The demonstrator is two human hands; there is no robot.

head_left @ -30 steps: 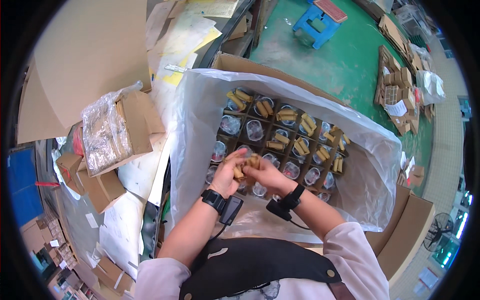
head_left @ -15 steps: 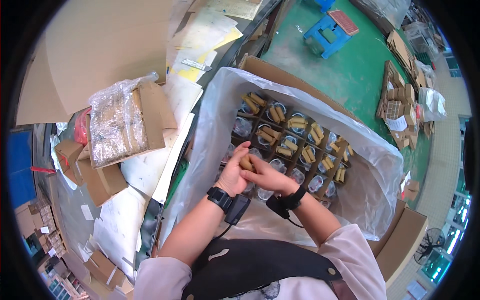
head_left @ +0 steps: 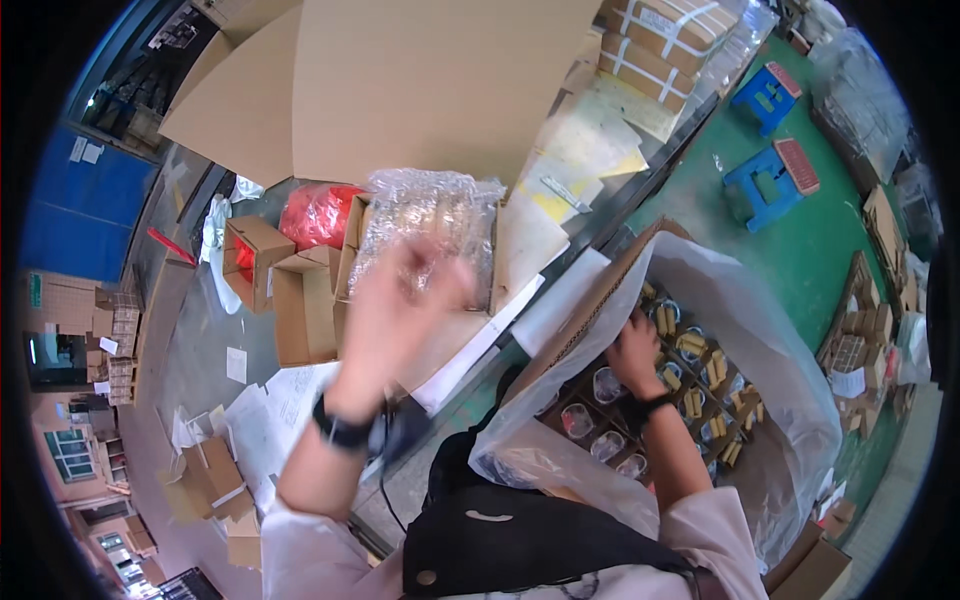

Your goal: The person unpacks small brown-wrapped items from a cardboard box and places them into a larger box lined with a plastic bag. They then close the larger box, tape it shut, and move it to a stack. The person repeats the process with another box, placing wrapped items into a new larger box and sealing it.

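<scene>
Left hand (head_left: pixel 400 300), fingers spread, hovers before the bagged box (head_left: pixel 425 235); right hand (head_left: pixel 635 350) presses cups (head_left: pixel 690 345) in the carton (head_left: pixel 590 310).

Both wrists carry black bands, on the left hand (head_left: pixel 400 310) and the right hand (head_left: pixel 635 352), above pale pink sleeves (head_left: pixel 700 535) and a black apron (head_left: pixel 520 545). The brown carton (head_left: pixel 600 310) has a milky white liner (head_left: pixel 760 330) over rows of clear cups (head_left: pixel 608 385) with tan pieces. The small boxes (head_left: pixel 290 300) are brown, the bag (head_left: pixel 318 213) red, the wrap (head_left: pixel 430 225) clear and bubbled, the stools (head_left: pixel 770 180) blue with a red top, the floor (head_left: pixel 830 250) green.
</scene>
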